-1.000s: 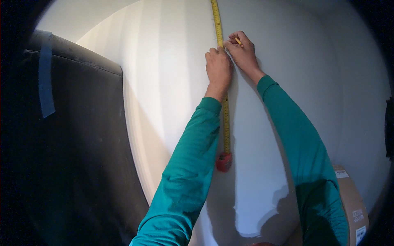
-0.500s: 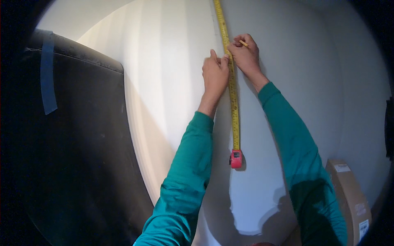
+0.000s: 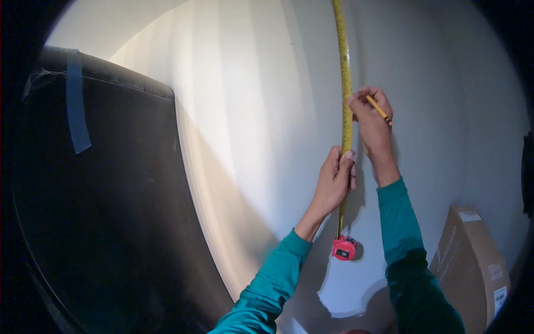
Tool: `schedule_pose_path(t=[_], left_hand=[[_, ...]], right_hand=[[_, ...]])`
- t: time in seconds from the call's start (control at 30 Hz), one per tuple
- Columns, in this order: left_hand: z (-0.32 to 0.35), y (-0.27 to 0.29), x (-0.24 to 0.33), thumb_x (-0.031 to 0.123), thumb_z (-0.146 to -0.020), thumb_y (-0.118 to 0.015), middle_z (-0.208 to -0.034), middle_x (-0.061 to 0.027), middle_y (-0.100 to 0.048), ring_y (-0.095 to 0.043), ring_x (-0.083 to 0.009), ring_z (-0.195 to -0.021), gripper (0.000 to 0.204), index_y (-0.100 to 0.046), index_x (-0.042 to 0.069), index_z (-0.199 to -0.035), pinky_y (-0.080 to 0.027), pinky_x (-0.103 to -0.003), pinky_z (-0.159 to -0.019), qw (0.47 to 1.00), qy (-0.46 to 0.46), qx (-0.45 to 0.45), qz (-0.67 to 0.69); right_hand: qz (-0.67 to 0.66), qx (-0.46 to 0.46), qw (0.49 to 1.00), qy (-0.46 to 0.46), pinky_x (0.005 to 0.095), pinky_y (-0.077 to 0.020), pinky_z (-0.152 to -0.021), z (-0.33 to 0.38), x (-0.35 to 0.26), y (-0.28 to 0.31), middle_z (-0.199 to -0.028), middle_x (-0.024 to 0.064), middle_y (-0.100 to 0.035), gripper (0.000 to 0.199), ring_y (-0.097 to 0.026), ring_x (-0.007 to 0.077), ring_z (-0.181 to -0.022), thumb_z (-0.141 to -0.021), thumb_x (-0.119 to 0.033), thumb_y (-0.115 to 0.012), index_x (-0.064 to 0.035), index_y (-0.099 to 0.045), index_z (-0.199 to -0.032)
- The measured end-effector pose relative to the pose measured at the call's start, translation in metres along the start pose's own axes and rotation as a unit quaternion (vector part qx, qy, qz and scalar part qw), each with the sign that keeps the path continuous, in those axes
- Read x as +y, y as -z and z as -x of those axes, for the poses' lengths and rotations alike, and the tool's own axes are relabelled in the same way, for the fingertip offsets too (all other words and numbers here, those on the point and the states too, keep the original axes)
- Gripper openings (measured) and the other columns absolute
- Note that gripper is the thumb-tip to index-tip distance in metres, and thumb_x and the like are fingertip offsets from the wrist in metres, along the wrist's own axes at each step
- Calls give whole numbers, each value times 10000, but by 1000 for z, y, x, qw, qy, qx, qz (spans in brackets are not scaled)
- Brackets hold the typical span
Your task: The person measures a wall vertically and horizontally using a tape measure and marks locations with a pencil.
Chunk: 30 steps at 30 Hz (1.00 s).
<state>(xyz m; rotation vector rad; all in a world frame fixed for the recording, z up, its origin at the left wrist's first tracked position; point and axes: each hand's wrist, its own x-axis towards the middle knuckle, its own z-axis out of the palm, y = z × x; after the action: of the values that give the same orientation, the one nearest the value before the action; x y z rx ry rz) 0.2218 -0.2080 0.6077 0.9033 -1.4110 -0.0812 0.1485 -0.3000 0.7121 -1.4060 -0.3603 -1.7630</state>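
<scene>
A yellow tape measure blade (image 3: 342,61) runs from the top of the view down along the pale wall. My left hand (image 3: 332,181) is closed around the blade, thumb on its face, above the case. Below that hand hangs the red tape case (image 3: 345,248), tilted, with the blade seen edge-on just above it. Higher up, my right hand (image 3: 376,131) holds a yellow pencil (image 3: 377,108) between its fingers. The thumb and fingertips of that hand are at the blade's right edge; whether they pinch it is hard to make out.
On the left stands a large black panel-like object (image 3: 111,195) with a strip of blue tape (image 3: 77,106) on it. A brown cardboard box (image 3: 473,250) leans at the lower right. Faint marks (image 3: 288,28) show on the wall left of the blade.
Both hands have come down and to the right in view. The left hand has slid nearer the case and closed round the blade. Blade and case have shifted right, and the case has twisted.
</scene>
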Motion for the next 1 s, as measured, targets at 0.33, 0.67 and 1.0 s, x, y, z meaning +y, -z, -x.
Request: schedule_pose_path(t=[0.33, 0.67, 1.0], left_hand=[[-7, 2, -17, 363, -1133, -475, -710, 69, -391, -371, -37, -568, 312, -567, 77, -1217, -323, -208, -498, 986, 11, 161, 45], [-31, 13, -8, 333, -1127, -494, -761, 38, -424, -385, -37, -542, 315, -545, 49, -1252, -338, -193, -446, 960, -74, 264, 63], [-40, 27, 24, 270, -1118, -509, -817, -30, -577, -576, -131, -716, 304, -592, -1, -1228, -492, -292, -677, 959, -101, 263, -24]], right_hand=[[21, -110, 984, -139, 295, -532, -819, 91, 41, 45, -962, 27, -605, 209, -593, 105, -908, -993, -179, -693, -50, -556, -1083], [-11, -225, 913, -340, 290, -515, -629, 238, 58, 94, -816, 24, -600, 272, -608, 86, -711, -1038, -237, -683, -31, -520, -1110], [17, -179, 907, -380, 309, -437, -590, 301, 62, 135, -724, 31, -582, 257, -526, 89, -661, -1037, -259, -658, -13, -656, -962]])
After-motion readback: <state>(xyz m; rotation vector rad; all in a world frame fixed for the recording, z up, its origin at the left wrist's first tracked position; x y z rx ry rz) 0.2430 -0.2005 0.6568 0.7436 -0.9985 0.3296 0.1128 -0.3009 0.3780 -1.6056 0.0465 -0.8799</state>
